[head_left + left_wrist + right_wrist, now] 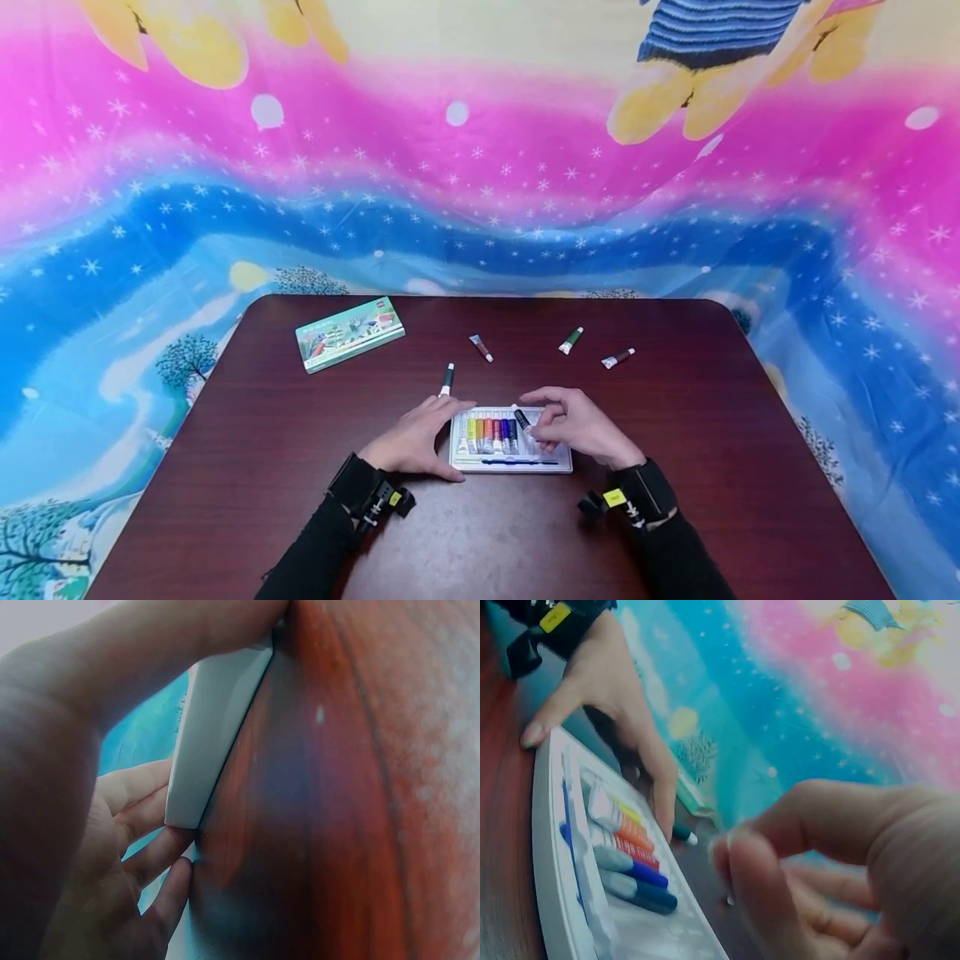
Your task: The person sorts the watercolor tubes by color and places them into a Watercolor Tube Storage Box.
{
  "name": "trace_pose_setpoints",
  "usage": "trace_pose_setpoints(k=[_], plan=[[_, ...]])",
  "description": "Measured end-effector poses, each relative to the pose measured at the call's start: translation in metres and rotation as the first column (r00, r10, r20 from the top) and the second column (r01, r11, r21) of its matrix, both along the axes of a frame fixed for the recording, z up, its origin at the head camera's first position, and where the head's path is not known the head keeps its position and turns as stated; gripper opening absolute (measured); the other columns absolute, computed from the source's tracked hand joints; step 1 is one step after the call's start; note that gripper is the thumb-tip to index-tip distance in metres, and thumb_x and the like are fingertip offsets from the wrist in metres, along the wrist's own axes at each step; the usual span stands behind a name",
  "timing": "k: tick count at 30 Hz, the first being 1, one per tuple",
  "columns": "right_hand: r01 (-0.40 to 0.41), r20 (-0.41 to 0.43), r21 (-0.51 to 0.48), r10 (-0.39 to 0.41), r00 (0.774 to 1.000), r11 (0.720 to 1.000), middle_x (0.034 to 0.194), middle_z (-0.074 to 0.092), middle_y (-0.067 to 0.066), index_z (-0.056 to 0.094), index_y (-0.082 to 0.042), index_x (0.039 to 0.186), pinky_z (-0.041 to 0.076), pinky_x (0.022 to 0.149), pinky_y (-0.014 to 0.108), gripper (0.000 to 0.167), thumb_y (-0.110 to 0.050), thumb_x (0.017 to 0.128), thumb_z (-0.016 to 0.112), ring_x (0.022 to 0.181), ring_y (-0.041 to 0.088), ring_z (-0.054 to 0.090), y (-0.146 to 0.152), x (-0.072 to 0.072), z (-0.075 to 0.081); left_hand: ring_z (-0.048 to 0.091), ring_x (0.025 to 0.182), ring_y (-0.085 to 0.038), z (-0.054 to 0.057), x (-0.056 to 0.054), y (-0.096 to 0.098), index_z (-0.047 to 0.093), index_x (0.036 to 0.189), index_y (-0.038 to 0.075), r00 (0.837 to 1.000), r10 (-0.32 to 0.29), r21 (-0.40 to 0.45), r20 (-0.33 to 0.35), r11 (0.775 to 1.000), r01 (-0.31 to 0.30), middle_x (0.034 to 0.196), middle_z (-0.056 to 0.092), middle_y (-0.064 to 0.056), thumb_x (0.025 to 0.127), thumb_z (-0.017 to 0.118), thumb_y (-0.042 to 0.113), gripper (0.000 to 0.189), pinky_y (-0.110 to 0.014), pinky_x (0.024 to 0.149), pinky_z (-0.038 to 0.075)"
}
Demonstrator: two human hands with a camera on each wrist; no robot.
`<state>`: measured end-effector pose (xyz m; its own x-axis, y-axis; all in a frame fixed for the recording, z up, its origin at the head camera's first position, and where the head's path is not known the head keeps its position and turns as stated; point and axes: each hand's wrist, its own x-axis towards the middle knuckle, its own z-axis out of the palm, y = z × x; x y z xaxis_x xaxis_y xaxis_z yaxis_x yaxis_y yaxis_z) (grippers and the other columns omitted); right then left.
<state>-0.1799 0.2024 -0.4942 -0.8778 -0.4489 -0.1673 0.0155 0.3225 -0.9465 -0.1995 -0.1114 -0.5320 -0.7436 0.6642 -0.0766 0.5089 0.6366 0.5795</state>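
A white plastic tray (456,463) lies on the table, holding a row of colourful paint tubes (491,435) and a thin blue paintbrush (517,462) along its front. My left hand (411,435) grips the tray's left end, thumb at the front corner and fingers toward the back; in the left wrist view its fingertips (176,847) touch the tray's side. Over the tray's right part, my right hand (577,425) pinches a black paint tube (522,417) with a white cap, tilted. In the right wrist view the fingers (761,877) largely hide that tube.
A dark green tube (447,380) lies just behind the left hand. Farther back are a reddish-brown tube (482,348), a green tube (571,341) and a brown tube (618,359). A green box (350,335) lies at the back left. A printed cloth hangs behind the table.
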Motion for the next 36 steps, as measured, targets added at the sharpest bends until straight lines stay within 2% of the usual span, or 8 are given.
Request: trace_pose_setpoints(k=[4,8,13,17,20,28,33,36], plan=[[-0.06,-0.095,-0.06,0.054,0.994,0.996,0.091,0.071,0.024,0.047,-0.012,0.155,0.061,0.071,0.034,0.062,-0.004,0.098,0.069,0.07,0.021,0.069,0.001,0.001,0.006,0.044,0.136,-0.021,-0.001,-0.001,-0.001,0.042,0.158,0.025,1.0,0.0,-0.004,-0.003,1.0,0.0,0.15,0.049,0.001,0.068,0.09,0.062,0.109,-0.052,0.111,0.042],[-0.051,-0.219,-0.077,0.033,0.975,0.996,0.092,0.069,0.014,0.043,-0.026,0.158,0.061,0.071,0.038,0.066,-0.012,0.1,0.069,0.072,0.023,0.07,-0.004,0.005,0.012,0.044,0.134,-0.02,0.0,-0.001,0.0,0.042,0.158,0.025,1.0,0.004,-0.003,-0.004,1.0,-0.004,0.15,0.05,0.002,0.068,0.091,0.061,0.109,-0.051,0.11,0.043],[-0.016,-0.341,-0.061,-0.006,0.94,0.998,0.089,0.066,0.006,0.044,-0.021,0.158,0.057,0.063,0.034,0.063,-0.011,0.101,0.068,0.073,0.02,0.07,-0.012,0.007,0.012,0.044,0.133,-0.018,0.0,-0.002,0.0,0.042,0.158,0.025,1.0,0.004,-0.003,-0.006,1.0,-0.004,0.15,0.05,0.003,0.068,0.09,0.062,0.109,-0.05,0.11,0.043],[-0.002,-0.362,-0.068,-0.023,0.932,0.998,0.089,0.064,0.005,0.042,-0.016,0.158,0.055,0.06,0.033,0.063,-0.008,0.101,0.067,0.076,0.017,0.071,-0.014,0.008,0.01,0.044,0.133,-0.019,-0.001,-0.002,0.0,0.042,0.158,0.024,1.0,0.004,0.002,-0.008,1.0,-0.003,0.15,0.05,0.002,0.068,0.091,0.062,0.109,-0.051,0.11,0.043],[-0.011,-0.377,-0.104,-0.029,0.926,0.995,0.09,0.061,0.007,0.039,-0.019,0.16,0.058,0.059,0.04,0.067,-0.005,0.101,0.066,0.079,0.017,0.072,-0.015,0.008,0.007,0.044,0.136,-0.02,-0.003,-0.002,0.0,0.042,0.158,0.023,1.0,-0.001,0.003,-0.022,1.0,0.001,0.151,0.05,0.001,0.068,0.091,0.061,0.109,-0.052,0.112,0.042],[0.019,-0.467,-0.136,-0.081,0.881,0.991,0.089,0.065,0.006,0.043,-0.021,0.159,0.058,0.062,0.039,0.064,-0.004,0.101,0.065,0.077,0.015,0.072,-0.014,0.007,-0.002,0.045,0.135,-0.019,-0.004,-0.001,0.001,0.042,0.158,0.024,1.0,-0.003,-0.008,-0.023,1.0,0.003,0.151,0.05,0.003,0.067,0.091,0.062,0.11,-0.05,0.111,0.043],[0.056,-0.468,-0.155,-0.123,0.875,0.986,0.088,0.065,0.006,0.042,-0.022,0.159,0.06,0.067,0.04,0.064,-0.004,0.101,0.064,0.076,0.015,0.072,-0.015,0.008,0.001,0.044,0.137,-0.021,-0.003,-0.001,0.0,0.042,0.158,0.024,1.0,-0.003,-0.005,-0.018,1.0,0.003,0.152,0.049,0.002,0.068,0.091,0.06,0.109,-0.052,0.113,0.041],[0.078,-0.482,-0.173,-0.153,0.863,0.982,0.086,0.065,0.008,0.042,-0.016,0.159,0.061,0.068,0.037,0.063,-0.003,0.101,0.064,0.075,0.015,0.073,-0.017,0.01,0.006,0.043,0.136,-0.021,-0.002,-0.002,0.0,0.042,0.158,0.025,1.0,-0.002,-0.004,-0.017,1.0,0.002,0.152,0.049,0.002,0.068,0.091,0.06,0.109,-0.052,0.112,0.041]])
